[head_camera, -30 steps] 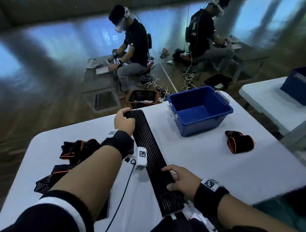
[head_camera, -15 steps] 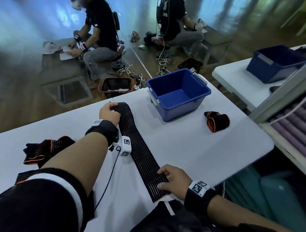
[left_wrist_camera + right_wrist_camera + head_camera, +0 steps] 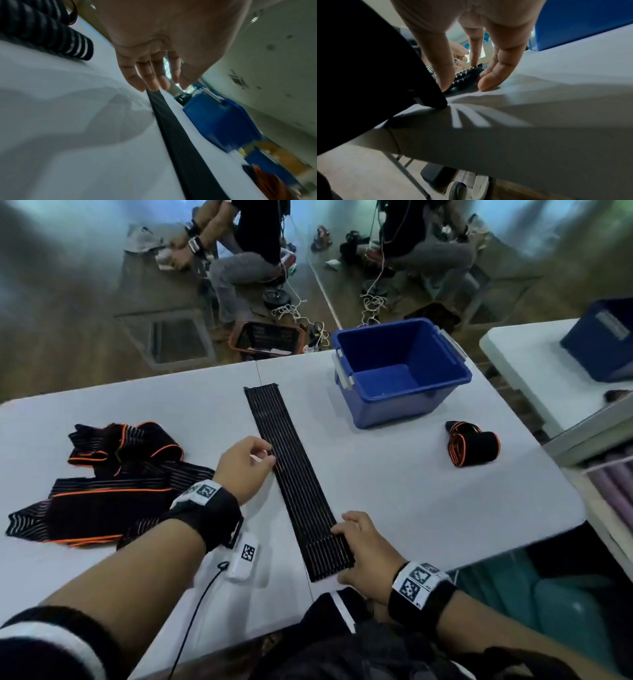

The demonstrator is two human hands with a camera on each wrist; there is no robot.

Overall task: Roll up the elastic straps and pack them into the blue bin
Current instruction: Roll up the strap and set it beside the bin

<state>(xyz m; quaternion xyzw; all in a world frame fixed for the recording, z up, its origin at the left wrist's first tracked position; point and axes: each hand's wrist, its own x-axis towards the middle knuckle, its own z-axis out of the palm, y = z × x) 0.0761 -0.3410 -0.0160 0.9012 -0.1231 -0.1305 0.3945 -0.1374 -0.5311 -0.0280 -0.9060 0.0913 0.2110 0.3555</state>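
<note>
A long black ribbed strap (image 3: 294,474) lies flat on the white table (image 3: 411,501), running from the near edge toward the blue bin (image 3: 404,405). My left hand (image 3: 265,455) touches the strap's left edge about midway; in the left wrist view its nearly straight fingertips (image 3: 152,86) rest on the strap (image 3: 180,142). My right hand (image 3: 352,546) presses the strap's near end, fingers and thumb spread on either side of the strap end (image 3: 467,75). The bin holds nothing. One rolled strap with orange trim (image 3: 472,443) lies right of the bin.
A loose pile of black and orange straps (image 3: 113,484) lies at the left of the table. A white tagged sensor (image 3: 245,556) with a black cable sits by my left wrist. A second table (image 3: 527,364) with another blue bin stands at the right. People sit on the floor beyond.
My left hand has drawn back from the strap's far end to its middle. The right hand stays at the near end. The strap now lies fully flat, and the camera has tilted down.
</note>
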